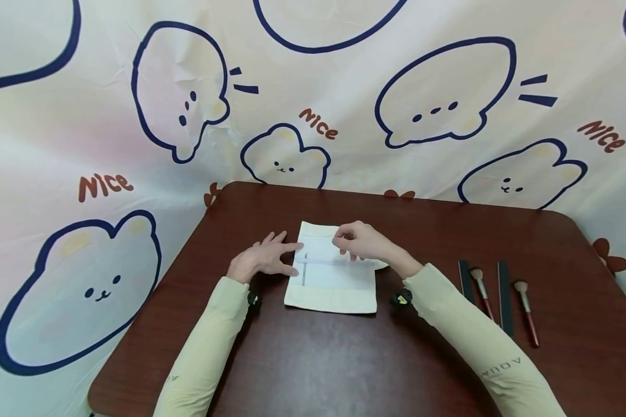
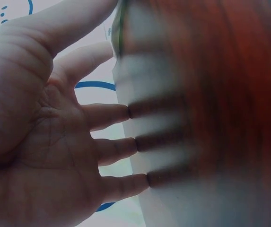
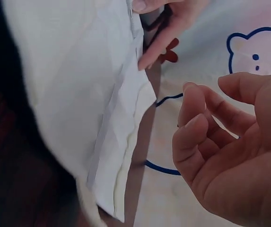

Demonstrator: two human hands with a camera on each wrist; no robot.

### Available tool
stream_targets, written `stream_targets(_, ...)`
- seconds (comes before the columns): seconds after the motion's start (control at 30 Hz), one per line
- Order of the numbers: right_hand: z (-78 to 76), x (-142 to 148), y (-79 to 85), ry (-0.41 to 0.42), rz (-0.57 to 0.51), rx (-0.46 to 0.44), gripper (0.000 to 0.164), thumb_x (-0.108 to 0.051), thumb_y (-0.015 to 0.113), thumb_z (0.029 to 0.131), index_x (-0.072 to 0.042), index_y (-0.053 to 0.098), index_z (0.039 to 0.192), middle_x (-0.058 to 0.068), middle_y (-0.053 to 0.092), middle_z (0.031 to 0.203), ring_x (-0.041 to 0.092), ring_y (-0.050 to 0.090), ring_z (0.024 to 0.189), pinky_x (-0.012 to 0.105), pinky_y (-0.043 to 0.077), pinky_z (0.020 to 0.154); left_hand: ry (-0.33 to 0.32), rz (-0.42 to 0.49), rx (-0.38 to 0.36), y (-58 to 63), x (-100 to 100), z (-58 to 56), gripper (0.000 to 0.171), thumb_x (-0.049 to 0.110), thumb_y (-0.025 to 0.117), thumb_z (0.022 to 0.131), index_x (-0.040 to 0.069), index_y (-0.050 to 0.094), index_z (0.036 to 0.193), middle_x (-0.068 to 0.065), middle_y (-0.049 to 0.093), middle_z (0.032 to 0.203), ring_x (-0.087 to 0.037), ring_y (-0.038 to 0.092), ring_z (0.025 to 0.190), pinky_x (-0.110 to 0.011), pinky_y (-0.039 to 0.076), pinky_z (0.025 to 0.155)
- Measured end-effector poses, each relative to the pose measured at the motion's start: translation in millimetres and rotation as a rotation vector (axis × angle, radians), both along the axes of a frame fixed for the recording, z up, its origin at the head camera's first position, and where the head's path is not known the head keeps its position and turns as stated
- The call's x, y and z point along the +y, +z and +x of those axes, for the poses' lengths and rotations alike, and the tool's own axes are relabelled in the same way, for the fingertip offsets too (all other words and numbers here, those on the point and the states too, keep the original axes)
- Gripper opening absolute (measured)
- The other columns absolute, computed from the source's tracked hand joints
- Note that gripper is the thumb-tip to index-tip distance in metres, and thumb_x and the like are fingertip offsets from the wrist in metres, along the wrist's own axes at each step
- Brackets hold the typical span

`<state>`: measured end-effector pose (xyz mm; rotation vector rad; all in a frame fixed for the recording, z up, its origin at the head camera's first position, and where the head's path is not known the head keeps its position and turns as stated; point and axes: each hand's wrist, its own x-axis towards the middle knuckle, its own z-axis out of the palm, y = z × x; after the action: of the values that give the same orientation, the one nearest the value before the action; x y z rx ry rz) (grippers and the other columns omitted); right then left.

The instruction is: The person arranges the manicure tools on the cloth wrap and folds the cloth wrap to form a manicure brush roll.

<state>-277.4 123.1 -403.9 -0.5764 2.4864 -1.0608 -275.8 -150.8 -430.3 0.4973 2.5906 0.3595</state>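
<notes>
A flat white cloth piece (image 1: 339,275) with cream bands at its top and bottom lies on the table. A thin grey strip, like a zip, runs down its left side, and a pale crease crosses it. My left hand (image 1: 266,256) rests at its left edge, thumb and forefinger reaching onto the cloth, the other fingers spread. Over the upper right of the cloth is my right hand (image 1: 362,240), its fingers loosely curled. In the right wrist view, a gap shows between thumb and fingertips of the right hand (image 3: 230,142), with nothing between them.
Two brushes (image 1: 527,313) with reddish handles and two dark flat strips (image 1: 505,298) lie on the right of the brown table (image 1: 313,365). A printed cloth backdrop (image 1: 355,98) hangs behind the table. A dark wrist device (image 1: 403,297) sits at the right cuff.
</notes>
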Motion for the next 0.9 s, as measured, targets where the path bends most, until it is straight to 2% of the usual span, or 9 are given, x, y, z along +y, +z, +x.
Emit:
stream_targets(0.4, 26.3, 48, -2.5, -0.033, -0.059, 0.047, 0.027, -0.028, 0.057, 0.099, -0.007, 0.066, 0.112, 0.017, 0.069, 0.091, 0.032, 0.063, 0.065, 0.035, 0.05, 0.054, 0.005, 0.034, 0.012, -0.3, -2, 3.4, 0.073, 0.047, 0.069, 0.088, 0.033, 0.037, 0.152, -0.016, 0.008, 0.166, -0.043, 0.002, 0.152, -0.065, 0.012, 0.117)
stream_targets(0.57, 38.3, 73, -6.6, -0.042, -0.064, 0.084, 0.026, -0.03, 0.057, 0.099, -0.008, 0.066, 0.111, 0.012, 0.068, 0.088, 0.035, 0.063, 0.068, 0.034, 0.05, 0.052, 0.006, 0.027, 0.008, 0.0, -1, 3.5, 0.073, 0.047, 0.069, 0.088, 0.033, 0.036, 0.152, -0.015, 0.008, 0.166, -0.043, 0.003, 0.152, -0.066, 0.012, 0.117)
stream_targets(0.9, 54.4, 127, -12.9, -0.109, -0.042, 0.116, 0.029, -0.036, 0.059, 0.099, -0.011, 0.066, 0.113, 0.016, 0.068, 0.09, 0.032, 0.063, 0.067, 0.032, 0.051, 0.053, 0.005, 0.021, -0.004, 2.5, 0, 3.5, 0.072, 0.047, 0.068, 0.089, 0.034, 0.035, 0.152, -0.015, 0.006, 0.166, -0.042, 0.0, 0.152, -0.064, 0.011, 0.118)
